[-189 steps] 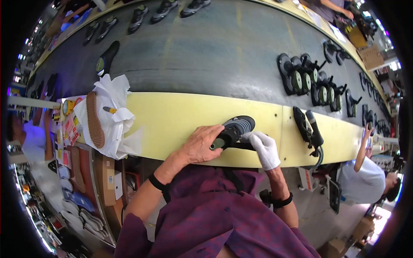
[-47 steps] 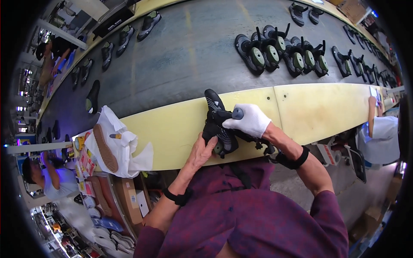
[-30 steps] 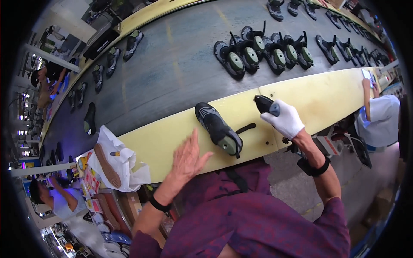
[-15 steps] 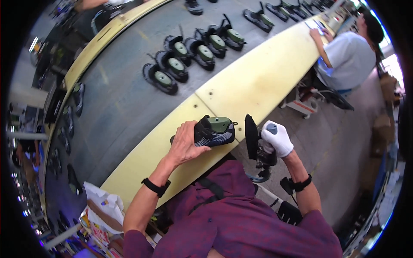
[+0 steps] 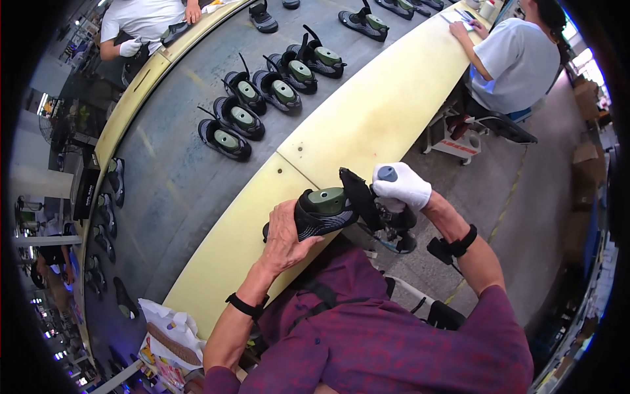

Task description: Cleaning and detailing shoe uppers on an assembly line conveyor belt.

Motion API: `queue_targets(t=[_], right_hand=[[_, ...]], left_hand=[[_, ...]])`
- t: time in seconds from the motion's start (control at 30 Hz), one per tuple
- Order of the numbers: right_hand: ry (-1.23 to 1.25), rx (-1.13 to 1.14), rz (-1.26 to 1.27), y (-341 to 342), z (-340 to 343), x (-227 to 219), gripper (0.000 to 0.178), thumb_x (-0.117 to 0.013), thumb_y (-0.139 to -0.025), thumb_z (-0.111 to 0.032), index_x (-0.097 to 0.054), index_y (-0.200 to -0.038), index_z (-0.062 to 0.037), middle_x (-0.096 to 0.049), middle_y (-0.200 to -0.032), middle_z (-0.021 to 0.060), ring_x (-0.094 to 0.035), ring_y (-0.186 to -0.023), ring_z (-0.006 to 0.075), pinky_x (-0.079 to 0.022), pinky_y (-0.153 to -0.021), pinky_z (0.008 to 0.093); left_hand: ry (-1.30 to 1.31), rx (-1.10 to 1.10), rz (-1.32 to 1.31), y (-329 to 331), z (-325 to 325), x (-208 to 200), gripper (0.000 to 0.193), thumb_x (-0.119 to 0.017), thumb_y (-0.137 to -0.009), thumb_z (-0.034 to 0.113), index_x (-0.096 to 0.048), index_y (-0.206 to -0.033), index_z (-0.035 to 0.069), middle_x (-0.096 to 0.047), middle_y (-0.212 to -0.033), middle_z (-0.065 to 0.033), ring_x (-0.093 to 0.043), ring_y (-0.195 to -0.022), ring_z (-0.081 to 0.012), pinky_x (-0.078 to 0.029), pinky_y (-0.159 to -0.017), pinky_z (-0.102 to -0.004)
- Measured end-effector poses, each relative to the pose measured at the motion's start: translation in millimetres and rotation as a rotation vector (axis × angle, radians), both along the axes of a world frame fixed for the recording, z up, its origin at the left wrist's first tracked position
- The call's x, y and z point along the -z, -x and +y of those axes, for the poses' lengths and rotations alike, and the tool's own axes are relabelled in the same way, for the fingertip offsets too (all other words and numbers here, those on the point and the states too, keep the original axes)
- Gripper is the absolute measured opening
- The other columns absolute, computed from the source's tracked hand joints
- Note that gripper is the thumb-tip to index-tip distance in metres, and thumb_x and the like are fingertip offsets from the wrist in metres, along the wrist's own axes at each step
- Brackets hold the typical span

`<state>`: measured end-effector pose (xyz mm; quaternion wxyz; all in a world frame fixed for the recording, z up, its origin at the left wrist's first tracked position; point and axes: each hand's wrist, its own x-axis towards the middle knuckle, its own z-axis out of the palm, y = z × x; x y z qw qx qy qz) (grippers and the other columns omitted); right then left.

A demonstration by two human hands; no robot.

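Observation:
My bare left hand (image 5: 283, 238) is closed around the toe end of a black and grey shoe (image 5: 319, 223). A green shoe last (image 5: 327, 201) fills the shoe's opening. The shoe is held at the near edge of the cream bench. In a white glove, my right hand (image 5: 405, 186) grips a hand-held power tool (image 5: 396, 223) by its grey-blue knob handle. The tool's black fuzzy pad (image 5: 357, 196) stands on edge against the shoe's heel end and hides it. Whether the pad is spinning, I cannot tell.
Several shoes with green lasts (image 5: 281, 90) stand on the grey conveyor belt (image 5: 164, 138) beyond the cream bench (image 5: 226, 262). A co-worker (image 5: 518, 62) sits at far right; another (image 5: 144, 26) works across the belt. White paper (image 5: 174, 322) lies at lower left, a cart (image 5: 453, 144) at right.
My right hand has brought the tool leftward, and its pad now meets the shoe's heel. The shoe stays in my left hand. My view has shifted, showing more of the co-worker across the belt.

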<state>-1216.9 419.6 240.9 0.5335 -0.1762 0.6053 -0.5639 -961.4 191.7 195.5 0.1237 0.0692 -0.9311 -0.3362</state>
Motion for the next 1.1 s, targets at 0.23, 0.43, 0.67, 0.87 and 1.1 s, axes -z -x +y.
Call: queue_targets(t=[0.23,0.43,0.67,0.87,1.1], right_hand=[[-0.145,-0.203,0.3,14.3,-23.0,5.3,0.034,-0.078,-0.092,-0.035,-0.066,-0.079,-0.0061,-0.063,-0.068,0.0016,-0.055,-0.055,0.0107,-0.044,-0.048,0.0294],[-0.164,-0.162,0.176,14.1,-14.0,1.2,0.037,-0.08,-0.093,-0.038,-0.066,-0.083,-0.0049,-0.061,-0.066,0.0014,-0.053,-0.054,0.01,-0.043,-0.048,0.0284],[-0.016,0.099,-0.146,30.1,54.6,21.0,0.027,-0.076,-0.099,-0.02,-0.058,-0.082,-0.0085,-0.047,-0.059,-0.0023,-0.04,-0.043,0.0077,-0.029,-0.039,0.0279],[0.135,-0.085,-0.341,37.7,33.8,63.2,0.033,-0.075,-0.103,-0.032,-0.054,-0.086,-0.0131,-0.038,-0.058,-0.0048,-0.034,-0.044,0.0081,-0.026,-0.041,0.0275],[0.152,-0.252,-0.536,62.8,9.5,78.4,0.038,-0.073,-0.105,-0.04,-0.05,-0.085,-0.0168,-0.034,-0.057,-0.0061,-0.03,-0.043,0.0069,-0.023,-0.042,0.0273]], left_hand=[[0.103,-0.03,-0.021,3.2,9.5,13.5,0.099,-0.097,-0.068,0.02,-0.043,-0.148,-0.001,-0.056,-0.133,-0.0233,-0.056,-0.123,-0.0442,-0.044,-0.107,-0.0515],[0.151,-0.065,0.025,4.6,17.3,14.0,0.099,-0.097,-0.068,0.02,-0.044,-0.149,-0.002,-0.056,-0.136,-0.0231,-0.055,-0.123,-0.0442,-0.043,-0.108,-0.0523],[0.12,-0.074,-0.013,15.0,19.7,7.0,0.103,-0.098,-0.068,0.021,-0.041,-0.151,-0.001,-0.057,-0.134,-0.0224,-0.056,-0.121,-0.0438,-0.043,-0.106,-0.052],[0.106,-0.057,-0.068,20.9,22.5,11.0,0.105,-0.096,-0.068,0.018,-0.039,-0.153,-0.002,-0.055,-0.137,-0.0238,-0.054,-0.125,-0.0446,-0.042,-0.109,-0.0521],[0.155,-0.02,-0.034,21.9,21.5,20.2,0.109,-0.094,-0.071,0.018,-0.031,-0.156,-0.006,-0.049,-0.139,-0.0283,-0.051,-0.127,-0.0475,-0.039,-0.111,-0.0555]])
